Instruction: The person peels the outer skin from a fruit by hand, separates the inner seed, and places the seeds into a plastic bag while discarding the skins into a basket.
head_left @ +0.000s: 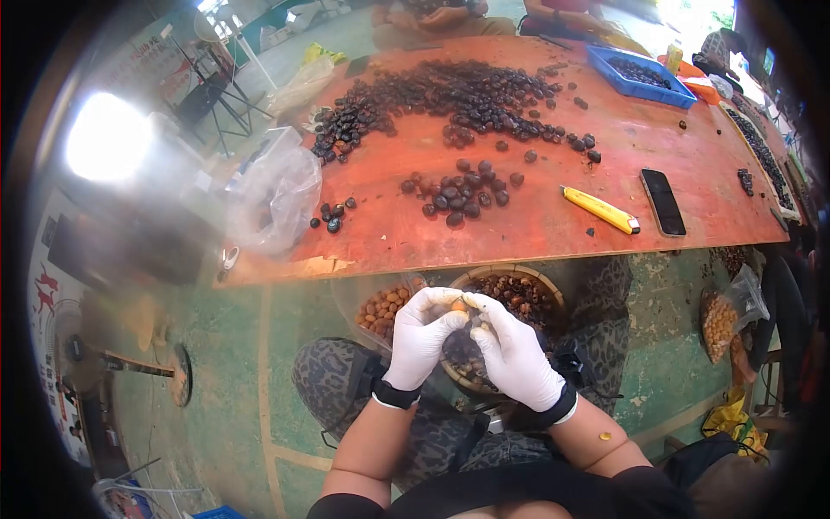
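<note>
My left hand (424, 336), in a white glove, pinches a small orange-brown nut kernel (458, 305) between thumb and fingers. Close against it, my right hand (521, 355), also gloved, has its thumb and fingers pressed together; whatever is in them is too small to make out. Both hands are over a round woven basket (553, 290) holding dark shell pieces. Left of the basket, a clear plastic bag (346, 303) contains several orange-brown kernels (380, 311). Loose dark round nuts (467, 192) lie on the red table in front of me.
The red table (519, 233) bears a large heap of dark nuts (432, 95), a yellow utility knife (601, 210), a phone (663, 203) and a blue tray (605, 73). A plastic bag (277, 190) hangs about its left side. Other people sit across. A fan (180, 374) stands left.
</note>
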A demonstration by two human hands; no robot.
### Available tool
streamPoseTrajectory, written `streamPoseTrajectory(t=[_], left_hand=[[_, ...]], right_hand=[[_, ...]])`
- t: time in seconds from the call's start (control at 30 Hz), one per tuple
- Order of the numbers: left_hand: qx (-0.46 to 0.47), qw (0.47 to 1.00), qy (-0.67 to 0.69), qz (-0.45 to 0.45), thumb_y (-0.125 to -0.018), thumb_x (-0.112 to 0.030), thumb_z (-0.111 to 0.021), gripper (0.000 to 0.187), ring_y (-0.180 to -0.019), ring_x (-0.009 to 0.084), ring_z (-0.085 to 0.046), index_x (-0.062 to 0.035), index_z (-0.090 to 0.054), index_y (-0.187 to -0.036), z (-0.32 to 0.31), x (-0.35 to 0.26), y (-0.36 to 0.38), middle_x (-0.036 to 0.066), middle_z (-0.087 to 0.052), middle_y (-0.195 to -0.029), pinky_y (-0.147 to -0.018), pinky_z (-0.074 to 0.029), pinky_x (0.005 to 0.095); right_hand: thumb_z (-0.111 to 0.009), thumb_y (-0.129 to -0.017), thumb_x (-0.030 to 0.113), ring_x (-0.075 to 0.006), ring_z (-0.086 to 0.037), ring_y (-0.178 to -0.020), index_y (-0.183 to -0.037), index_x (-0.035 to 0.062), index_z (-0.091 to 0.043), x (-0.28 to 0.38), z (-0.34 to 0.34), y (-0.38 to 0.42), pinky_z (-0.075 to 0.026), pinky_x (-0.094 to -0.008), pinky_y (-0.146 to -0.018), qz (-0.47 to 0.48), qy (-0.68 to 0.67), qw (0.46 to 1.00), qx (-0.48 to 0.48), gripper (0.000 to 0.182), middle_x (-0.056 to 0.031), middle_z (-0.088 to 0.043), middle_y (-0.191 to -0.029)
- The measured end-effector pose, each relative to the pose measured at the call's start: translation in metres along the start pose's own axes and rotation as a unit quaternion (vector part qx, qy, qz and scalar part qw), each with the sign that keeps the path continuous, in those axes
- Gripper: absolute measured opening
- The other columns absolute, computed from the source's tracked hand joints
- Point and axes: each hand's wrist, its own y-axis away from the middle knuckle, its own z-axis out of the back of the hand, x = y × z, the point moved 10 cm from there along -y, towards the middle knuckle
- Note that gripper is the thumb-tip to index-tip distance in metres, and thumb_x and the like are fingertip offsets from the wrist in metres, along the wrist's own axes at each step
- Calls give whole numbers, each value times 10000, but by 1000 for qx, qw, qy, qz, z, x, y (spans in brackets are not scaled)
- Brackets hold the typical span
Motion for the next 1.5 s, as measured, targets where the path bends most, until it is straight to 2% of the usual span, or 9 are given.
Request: streamPoseTrajectory(t=[0.17,0.47,0.6,0.77,0.83,0.93,0.97,1.03,1.5], left_hand=[[-13,998,-53,-31,-826,34,-676,240,-888,86,-602,2,-610,-1054,-1,-11,2,30,-643,-982,-801,-493,228],[-1,1000,-21,17,-823,28,-678,247,-876,99,-608,16,-581,-1051,-6,-11,3,46,-636,-971,-789,-497,234],[-2,997,-73,17,-882,-7,-623,207,-890,112,-619,26,-577,-1082,2,-3,1,74,-643,-1025,-791,-502,237],[-29,995,78,46,-972,-101,-515,225,-963,146,-616,14,-581,-1154,7,4,-2,98,-646,-1093,-841,-502,263],[-26,991,124,38,-964,-122,-537,233,-1007,158,-608,5,-583,-1155,16,10,-5,94,-644,-1106,-880,-497,272],[-7,974,220,58,-909,-72,-608,238,-1062,177,-594,-21,-584,-1141,12,16,-2,98,-620,-1154,-924,-488,295],[-3,968,245,58,-897,-58,-621,249,-1071,185,-592,-21,-580,-1140,10,17,-3,105,-613,-1166,-926,-489,302],[13,964,259,52,-864,-17,-646,266,-1065,189,-595,-33,-587,-1123,6,17,-4,96,-611,-1167,-928,-492,310],[31,954,293,48,-831,45,-661,237,-989,167,-610,-73,-606,-1029,-3,12,1,47,-636,-1063,-882,-501,305]], right_hand=[[-509,-900,-4,-254,-626,-795,-1284,45,-467,-21,-7,1,-494,-322,-745,-116,-102,988,10,390,-162,-606,-876],[-484,-919,-1,-105,-518,-662,-1238,53,-491,-20,-15,3,-454,-243,-644,-95,-137,986,29,324,-53,-546,-761],[-425,-942,21,-4,-371,-510,-1228,92,-480,-43,-26,-7,-295,-165,-440,-215,-380,899,26,300,29,-491,-730],[-436,-952,35,-1,-380,-523,-1286,83,-468,-49,-4,-7,-325,-169,-459,-201,-348,915,-48,339,30,-493,-751],[-462,-937,25,-94,-530,-603,-1344,63,-461,-52,4,-5,-447,-225,-562,-174,-235,955,-43,409,-47,-581,-822],[-498,-914,19,-246,-634,-796,-1380,39,-437,-19,7,-2,-505,-310,-734,-44,24,997,-59,470,-167,-632,-953],[-525,-894,25,-356,-622,-974,-1376,25,-428,-18,1,0,-494,-372,-852,-61,-11,997,-42,491,-254,-606,-1081],[-533,-890,38,-357,-627,-983,-1360,19,-434,2,-5,2,-507,-379,-844,24,28,998,-53,481,-248,-598,-1124],[-507,-889,19,-388,-616,-971,-1352,45,-417,10,-20,-1,-518,-397,-811,20,61,997,-49,473,-232,-571,-1168]])
